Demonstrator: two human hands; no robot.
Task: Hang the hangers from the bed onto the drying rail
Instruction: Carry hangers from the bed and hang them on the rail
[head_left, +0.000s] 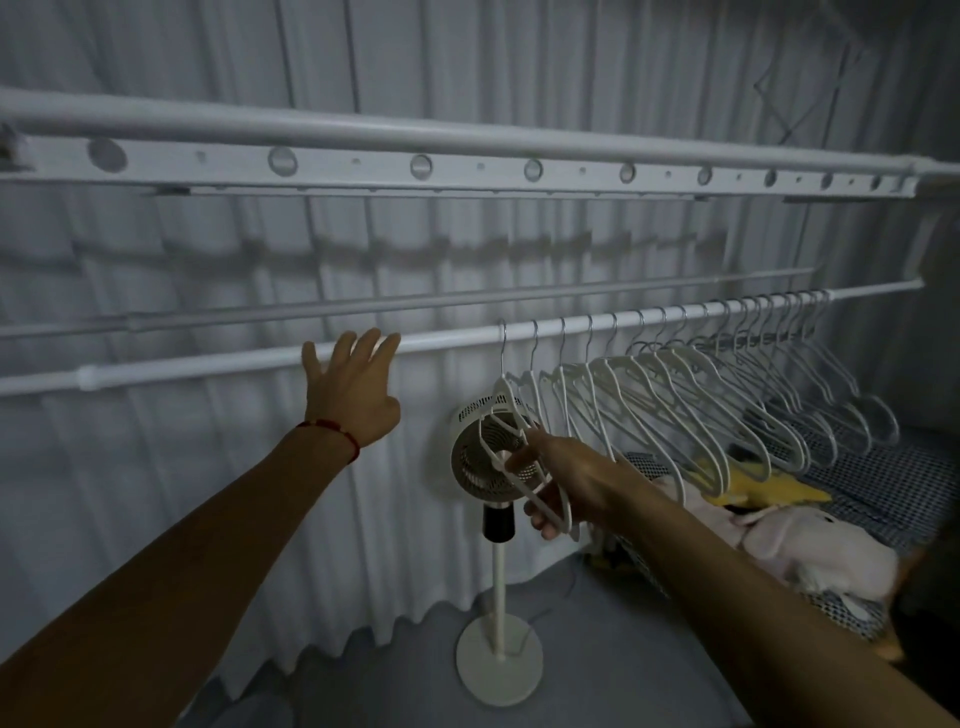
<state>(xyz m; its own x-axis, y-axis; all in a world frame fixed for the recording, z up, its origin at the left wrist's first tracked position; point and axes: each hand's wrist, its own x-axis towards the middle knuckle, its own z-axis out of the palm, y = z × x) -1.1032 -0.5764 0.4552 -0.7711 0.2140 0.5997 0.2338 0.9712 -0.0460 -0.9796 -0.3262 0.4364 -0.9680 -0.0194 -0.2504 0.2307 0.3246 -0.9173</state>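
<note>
The right hand (563, 480) grips the lower end of a white hanger (511, 441), its fingers curled round the bar, while the hanger's hook sits over the drying rail (441, 340). This hanger is the leftmost of a long row of white hangers (727, 410) that fills the rail from about its middle to its right end, all tilted the same way. The left hand (353, 387) is raised with fingers spread and straight, holding nothing, its fingertips up against the bare stretch of rail to the left of the row; a red string bracelet (332, 431) circles that wrist. Behind the held hanger stands a white pedestal fan (493, 457) on the floor. Under the right part of the rail lies the bed (883, 478) with a checked cover, carrying a yellow soft toy (769, 491) and a pale pink one (810, 545) near its left edge. White curtains (208, 493) hang behind everything.
</note>
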